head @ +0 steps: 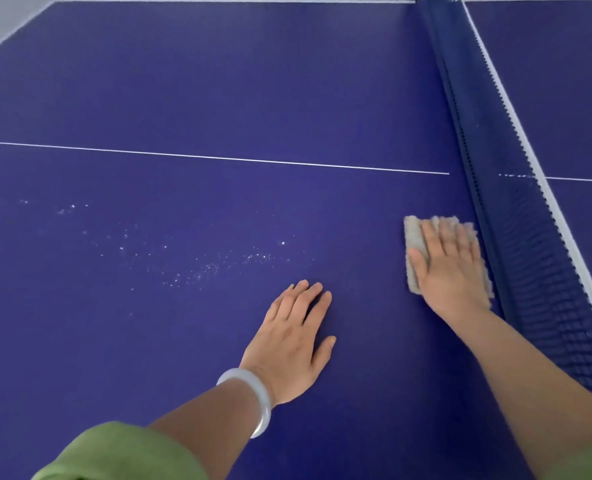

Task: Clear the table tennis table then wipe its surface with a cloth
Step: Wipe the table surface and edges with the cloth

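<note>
The blue table tennis table (201, 98) fills the view, with a white centre line across it. My right hand (450, 268) lies flat with straight fingers on a folded beige cloth (413, 233), pressing it to the surface right beside the net (516, 237). My left hand (294, 337) rests flat on the bare table, fingers straight, nothing under it. A pale bangle sits on that wrist. White specks of dust (183, 265) are scattered on the surface to the left of my left hand.
The dark net with its white top band runs from the far edge down the right side of the view. Beyond it lies the other half of the table (564, 81). The table's left edge and grey floor show at the top left.
</note>
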Tool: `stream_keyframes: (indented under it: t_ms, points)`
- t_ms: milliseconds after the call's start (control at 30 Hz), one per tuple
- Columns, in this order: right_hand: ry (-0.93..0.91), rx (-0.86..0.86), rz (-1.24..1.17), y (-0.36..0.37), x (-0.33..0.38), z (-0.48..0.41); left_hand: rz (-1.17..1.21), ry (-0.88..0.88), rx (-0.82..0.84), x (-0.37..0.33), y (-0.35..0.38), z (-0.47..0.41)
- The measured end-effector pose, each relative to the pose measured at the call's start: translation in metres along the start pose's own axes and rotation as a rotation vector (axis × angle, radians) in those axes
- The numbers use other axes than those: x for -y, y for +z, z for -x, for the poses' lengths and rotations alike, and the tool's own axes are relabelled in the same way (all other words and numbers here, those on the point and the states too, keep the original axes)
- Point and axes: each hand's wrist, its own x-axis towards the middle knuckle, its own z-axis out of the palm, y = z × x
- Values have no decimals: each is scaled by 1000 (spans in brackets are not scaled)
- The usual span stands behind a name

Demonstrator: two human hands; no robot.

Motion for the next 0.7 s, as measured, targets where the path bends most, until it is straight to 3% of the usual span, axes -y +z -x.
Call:
stream_keyframes:
  t_ms: [133, 267, 433, 567, 700]
  points:
    - [172, 4, -55, 6, 28, 58, 7, 17, 11, -1, 0, -1]
    - [208, 23, -69, 7, 84, 72, -24, 51, 11, 2, 0, 0]
    - [193, 31, -68, 9, 87, 69, 110, 84, -74, 19, -15, 18]
    - [197, 44, -49, 7, 89, 69, 103, -84, -149, 78, -28, 70]
    - [327, 52, -105, 0, 109, 73, 18, -439, -167, 147, -29, 114]
